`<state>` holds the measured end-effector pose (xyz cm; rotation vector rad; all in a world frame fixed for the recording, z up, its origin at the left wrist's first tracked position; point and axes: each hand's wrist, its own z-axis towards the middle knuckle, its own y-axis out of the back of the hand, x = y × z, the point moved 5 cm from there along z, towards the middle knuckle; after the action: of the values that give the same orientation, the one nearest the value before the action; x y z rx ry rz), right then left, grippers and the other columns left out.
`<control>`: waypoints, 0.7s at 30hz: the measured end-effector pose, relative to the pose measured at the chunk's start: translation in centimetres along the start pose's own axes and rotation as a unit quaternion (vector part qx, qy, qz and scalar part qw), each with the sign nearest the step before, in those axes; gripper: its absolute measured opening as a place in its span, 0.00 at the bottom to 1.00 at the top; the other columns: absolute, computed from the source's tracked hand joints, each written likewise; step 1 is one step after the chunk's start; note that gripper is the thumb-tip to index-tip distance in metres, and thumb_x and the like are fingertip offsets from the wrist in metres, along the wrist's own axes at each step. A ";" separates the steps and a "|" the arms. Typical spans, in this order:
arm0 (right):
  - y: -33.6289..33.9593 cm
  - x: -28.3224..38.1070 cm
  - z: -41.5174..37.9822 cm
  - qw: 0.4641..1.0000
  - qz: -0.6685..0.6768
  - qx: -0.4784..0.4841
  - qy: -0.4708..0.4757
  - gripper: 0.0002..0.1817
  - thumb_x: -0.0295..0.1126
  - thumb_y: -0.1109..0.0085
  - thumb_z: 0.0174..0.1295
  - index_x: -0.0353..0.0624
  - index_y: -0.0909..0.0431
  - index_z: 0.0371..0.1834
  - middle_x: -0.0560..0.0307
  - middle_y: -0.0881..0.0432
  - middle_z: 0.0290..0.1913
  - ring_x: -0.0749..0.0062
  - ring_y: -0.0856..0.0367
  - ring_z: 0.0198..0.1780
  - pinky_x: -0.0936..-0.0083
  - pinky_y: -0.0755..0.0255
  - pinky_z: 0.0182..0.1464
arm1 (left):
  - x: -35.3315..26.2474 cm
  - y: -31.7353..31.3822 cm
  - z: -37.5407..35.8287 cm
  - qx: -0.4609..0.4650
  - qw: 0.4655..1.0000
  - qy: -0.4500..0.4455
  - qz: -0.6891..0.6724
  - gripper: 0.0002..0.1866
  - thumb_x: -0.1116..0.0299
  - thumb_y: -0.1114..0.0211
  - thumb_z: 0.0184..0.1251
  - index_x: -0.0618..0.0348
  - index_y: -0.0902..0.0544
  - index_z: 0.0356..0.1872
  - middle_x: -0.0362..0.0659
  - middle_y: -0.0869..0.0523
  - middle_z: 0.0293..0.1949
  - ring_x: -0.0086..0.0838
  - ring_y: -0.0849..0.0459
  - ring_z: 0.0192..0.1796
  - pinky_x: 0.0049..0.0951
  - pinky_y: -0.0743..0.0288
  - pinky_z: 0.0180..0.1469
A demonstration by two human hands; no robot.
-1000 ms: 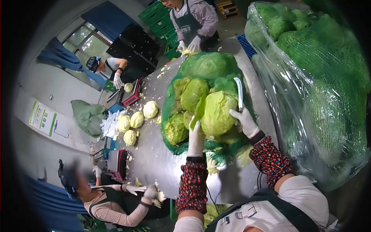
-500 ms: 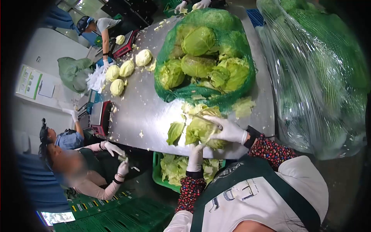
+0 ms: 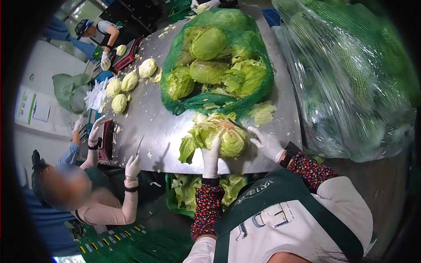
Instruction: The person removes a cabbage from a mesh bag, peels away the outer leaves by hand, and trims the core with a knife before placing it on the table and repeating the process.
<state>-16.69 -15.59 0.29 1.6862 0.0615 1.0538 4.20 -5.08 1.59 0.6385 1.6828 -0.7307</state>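
Observation:
A cabbage (image 3: 232,142) with loose outer leaves sits at the near edge of the metal table (image 3: 149,118). My left hand (image 3: 211,160), in a white glove, presses on the cabbage's near side, with its fingers among the leaves. To the right of the cabbage, my right hand (image 3: 267,145) is off it, gloved in white, fingers apart and holding nothing. Just beyond the cabbage lies an open green net bag (image 3: 219,103) full of cabbages (image 3: 208,44). A loose leaf (image 3: 263,113) rests by the bag's near right corner.
Below the table edge is a green crate (image 3: 173,204) of leaves. Plastic-wrapped cabbages (image 3: 346,83) stand at the right. Peeled cabbages (image 3: 129,81) and red scales (image 3: 127,57) are at the left. A co-worker's gloved hand (image 3: 132,167) holds a knife; other people work farther off.
My right hand has come off the cabbage and opened. My left hand has moved up onto the cabbage's near side. The nearby co-worker's hands have separated, and the view has shifted slightly.

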 end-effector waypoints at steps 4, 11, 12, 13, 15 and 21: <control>-0.3 -0.1 0.7 0.999 0.028 -0.036 0.025 0.17 0.36 0.43 0.61 0.52 0.34 0.52 0.45 0.19 0.24 0.44 0.19 0.28 0.52 0.26 0.31 | -2.1 -1.7 1.9 0.024 1.000 -0.011 0.007 0.21 0.74 0.33 0.62 0.65 0.26 0.56 0.41 0.18 0.47 0.23 0.19 0.46 0.23 0.25 0.49; -1.8 0.6 4.0 0.997 0.057 0.051 -0.012 0.16 0.31 0.49 0.60 0.40 0.37 0.49 0.39 0.18 0.29 0.41 0.18 0.34 0.51 0.25 0.37 | -2.4 -2.7 5.1 0.065 0.998 0.008 0.021 0.21 0.66 0.38 0.66 0.68 0.24 0.56 0.44 0.18 0.51 0.26 0.19 0.50 0.25 0.24 0.52; -1.3 0.8 4.2 0.996 0.070 0.062 -0.011 0.14 0.30 0.51 0.60 0.37 0.35 0.47 0.37 0.18 0.29 0.41 0.18 0.34 0.51 0.25 0.37 | -3.2 -3.1 5.0 0.076 0.996 0.009 0.034 0.21 0.65 0.38 0.66 0.68 0.24 0.56 0.44 0.18 0.51 0.26 0.19 0.50 0.25 0.24 0.52; -1.5 0.6 4.7 0.995 0.074 0.062 -0.013 0.14 0.30 0.51 0.60 0.37 0.35 0.47 0.37 0.18 0.29 0.41 0.18 0.34 0.51 0.25 0.37 | -3.8 -3.5 5.0 0.087 0.995 0.011 0.047 0.21 0.65 0.38 0.66 0.68 0.24 0.56 0.44 0.18 0.51 0.26 0.19 0.50 0.25 0.24 0.52; -1.9 0.3 5.5 0.995 0.076 0.064 0.003 0.12 0.30 0.52 0.59 0.36 0.32 0.44 0.37 0.18 0.29 0.41 0.18 0.34 0.51 0.25 0.38 | -3.8 -3.6 5.7 0.110 0.993 0.036 -0.010 0.19 0.70 0.37 0.66 0.67 0.25 0.55 0.42 0.18 0.49 0.24 0.19 0.48 0.24 0.25 0.52; -2.1 0.4 7.1 0.996 0.055 0.059 -0.029 0.09 0.28 0.53 0.59 0.36 0.28 0.40 0.37 0.18 0.29 0.41 0.18 0.34 0.52 0.24 0.39 | -5.3 -4.3 6.8 0.129 0.990 0.058 0.007 0.20 0.69 0.34 0.64 0.67 0.23 0.54 0.44 0.17 0.49 0.24 0.18 0.47 0.25 0.24 0.49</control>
<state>-10.86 -19.85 -1.19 1.8438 -0.0066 1.1013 6.54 -13.25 6.16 0.8878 1.7007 -0.9258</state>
